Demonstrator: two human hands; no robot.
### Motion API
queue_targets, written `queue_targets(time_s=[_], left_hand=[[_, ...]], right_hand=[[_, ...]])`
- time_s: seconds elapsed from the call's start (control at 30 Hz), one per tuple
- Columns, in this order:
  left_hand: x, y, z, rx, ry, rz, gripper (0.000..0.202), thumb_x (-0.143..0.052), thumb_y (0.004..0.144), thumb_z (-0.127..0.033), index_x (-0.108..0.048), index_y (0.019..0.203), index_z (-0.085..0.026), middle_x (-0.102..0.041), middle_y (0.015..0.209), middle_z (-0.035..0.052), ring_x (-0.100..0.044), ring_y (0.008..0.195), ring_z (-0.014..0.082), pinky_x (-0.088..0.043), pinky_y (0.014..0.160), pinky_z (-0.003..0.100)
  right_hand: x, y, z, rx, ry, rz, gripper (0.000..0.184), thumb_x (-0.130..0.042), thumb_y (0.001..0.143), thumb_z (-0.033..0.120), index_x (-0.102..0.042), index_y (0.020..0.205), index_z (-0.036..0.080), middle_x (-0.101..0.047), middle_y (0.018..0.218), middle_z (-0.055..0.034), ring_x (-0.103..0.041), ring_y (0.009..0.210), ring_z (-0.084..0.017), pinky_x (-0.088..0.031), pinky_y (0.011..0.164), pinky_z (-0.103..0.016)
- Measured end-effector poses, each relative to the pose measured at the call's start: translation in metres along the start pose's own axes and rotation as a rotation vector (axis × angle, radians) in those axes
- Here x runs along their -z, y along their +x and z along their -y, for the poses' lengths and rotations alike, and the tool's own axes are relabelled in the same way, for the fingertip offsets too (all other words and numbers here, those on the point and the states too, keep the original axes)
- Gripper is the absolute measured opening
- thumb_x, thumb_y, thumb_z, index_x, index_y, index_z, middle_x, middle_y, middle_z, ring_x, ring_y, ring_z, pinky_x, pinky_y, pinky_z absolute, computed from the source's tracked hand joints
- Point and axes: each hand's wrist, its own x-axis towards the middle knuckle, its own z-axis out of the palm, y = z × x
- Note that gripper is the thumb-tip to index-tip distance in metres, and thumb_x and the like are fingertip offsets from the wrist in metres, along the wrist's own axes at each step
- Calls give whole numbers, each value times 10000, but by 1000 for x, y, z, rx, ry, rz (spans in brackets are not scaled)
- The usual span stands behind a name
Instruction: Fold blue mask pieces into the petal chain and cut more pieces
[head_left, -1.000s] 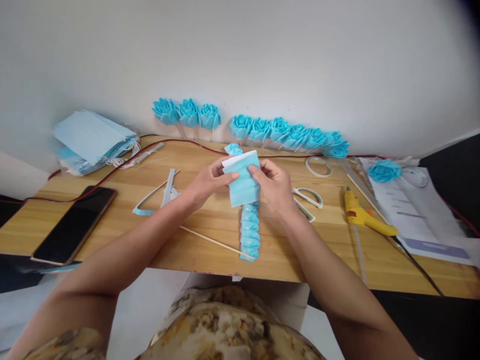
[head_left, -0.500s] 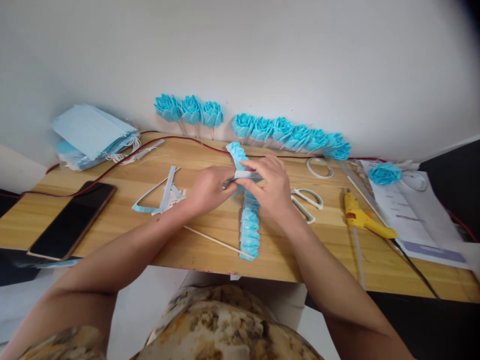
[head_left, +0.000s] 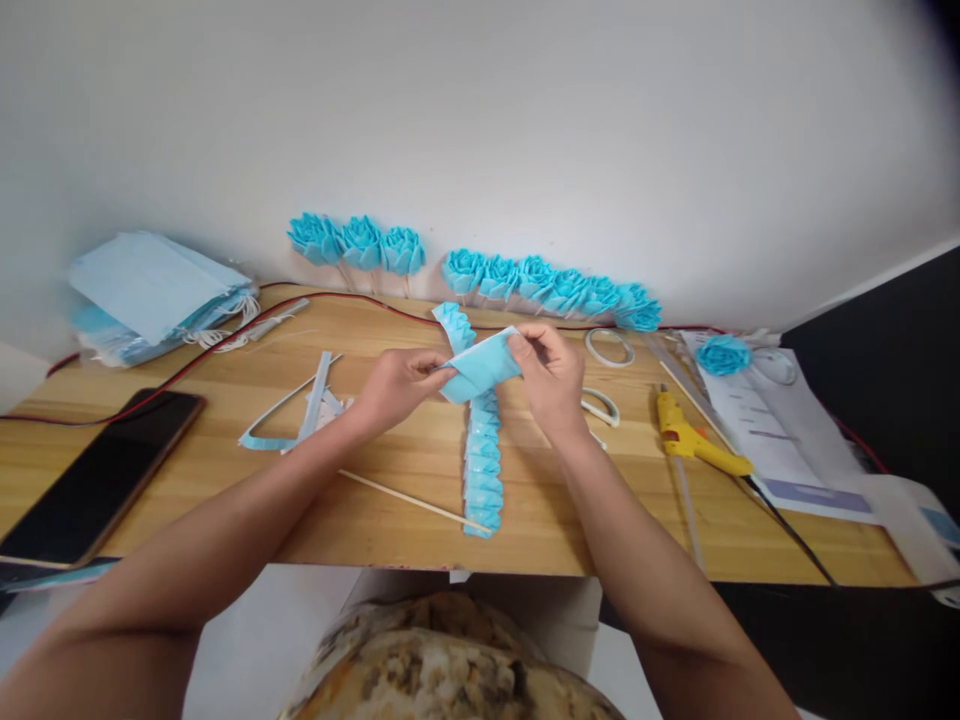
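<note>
Both of my hands pinch a small blue piece of mask fabric (head_left: 480,367) above the middle of the wooden table (head_left: 420,470). My left hand (head_left: 397,383) grips its left corner with closed fingers. My right hand (head_left: 551,378) holds its right edge between thumb and fingers. Under the piece lies a long row of folded blue petals (head_left: 482,465), running from the hands to the table's front edge. A thin wooden stick (head_left: 409,500) lies slanted beside the row.
Blue fabric roses (head_left: 480,272) line the wall at the back. A stack of blue face masks (head_left: 154,292) sits far left, a phone (head_left: 97,478) at front left, cut strips (head_left: 300,415) nearby. Scissors (head_left: 604,408), a yellow glue gun (head_left: 694,442), papers (head_left: 780,440) and one rose (head_left: 722,354) lie right.
The blue piece stood upright and open a second ago, was pressed flat at the row, and is now lifted and tilted between both hands. The view has shifted right.
</note>
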Motion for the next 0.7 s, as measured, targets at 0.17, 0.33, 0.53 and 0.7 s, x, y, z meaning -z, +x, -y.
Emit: queue_targets(time_s=[0.17,0.33,0.53,0.7], left_hand=[[1,0,-3,18,18,9,250,-660,821,-396,-721,744,-166,-725,692,-3,-635,654,146,-435,622,235],[2,1,-4,6,19,22,225,-655,825,-373,-715,737,-176,-725,693,-11,-641,665,147,-439,639,237],[1,1,-1,-8,37,23,234,-651,835,-384,-715,745,-178,-715,677,-13,-624,639,145,-432,619,243],[1,1,1,-29,28,44,223,-646,842,-371,-719,753,-180,-723,690,-12,-639,651,147,-445,631,245]], right_hand=[[0,1,2,-26,-26,-32,227,-636,874,428,-657,823,208,-612,712,20,-545,670,-135,-433,621,-259],[0,1,2,-40,-28,-56,221,-637,858,426,-661,821,210,-625,715,14,-554,674,-142,-445,624,-264],[0,1,1,-55,-14,-74,243,-642,850,451,-662,815,211,-625,717,11,-560,679,-146,-450,623,-266],[0,0,3,-53,-24,-74,268,-638,860,473,-659,811,210,-622,720,8,-566,685,-148,-454,624,-268]])
